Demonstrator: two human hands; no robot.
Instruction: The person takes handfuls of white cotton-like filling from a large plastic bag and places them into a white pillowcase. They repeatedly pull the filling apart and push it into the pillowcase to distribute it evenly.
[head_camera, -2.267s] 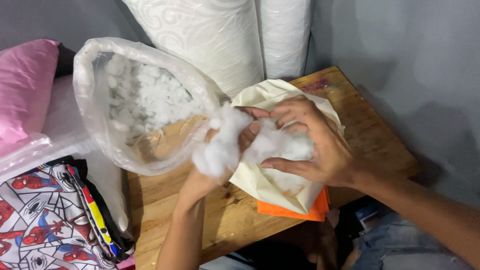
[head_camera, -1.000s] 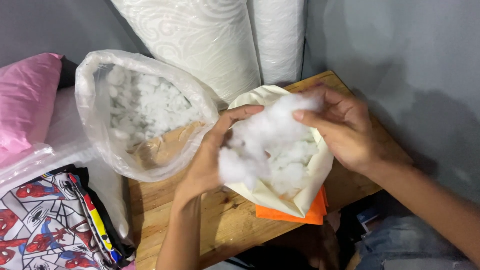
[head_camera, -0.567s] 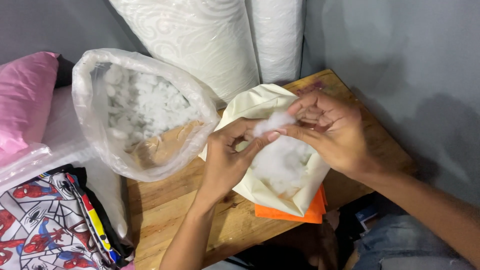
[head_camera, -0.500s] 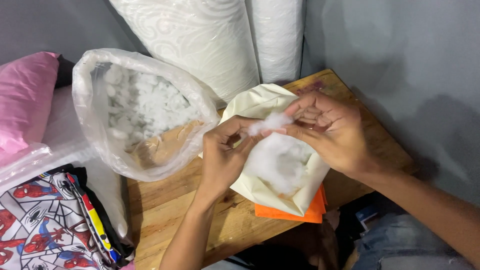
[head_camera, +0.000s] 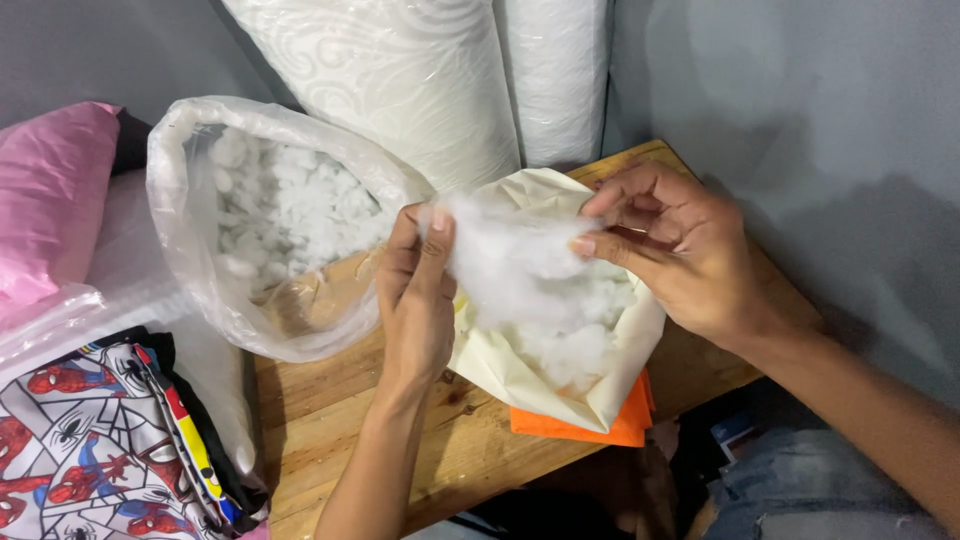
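Half a second ago the two hands were close together, pinching a small wad right at the mouth of the cream fabric cover (head_camera: 520, 365). Now they have drawn apart, and the white fibre filling (head_camera: 515, 265) is stretched between them into a thin, see-through web. The clump is being teased open and loosened while it hangs over the cover's opening, with more filling already lying inside below it.

The left hand (head_camera: 415, 300) stands upright at the left edge of the cover, back of the hand to the camera, its fingers (head_camera: 435, 245) together and clamped on the left end of the tuft. The right hand (head_camera: 675, 250) comes in from the right, palm turned down and inward, thumb and forefinger pinched on the other end, the remaining fingers curled loosely above.

The cover rests on the wooden bench (head_camera: 350, 420), on top of a folded orange cloth (head_camera: 600, 425). To its left a clear plastic bag (head_camera: 185, 215) of the same filling lies open. White patterned rolls (head_camera: 400, 70) lean at the far side, and a printed fabric (head_camera: 90, 450) lies near left.
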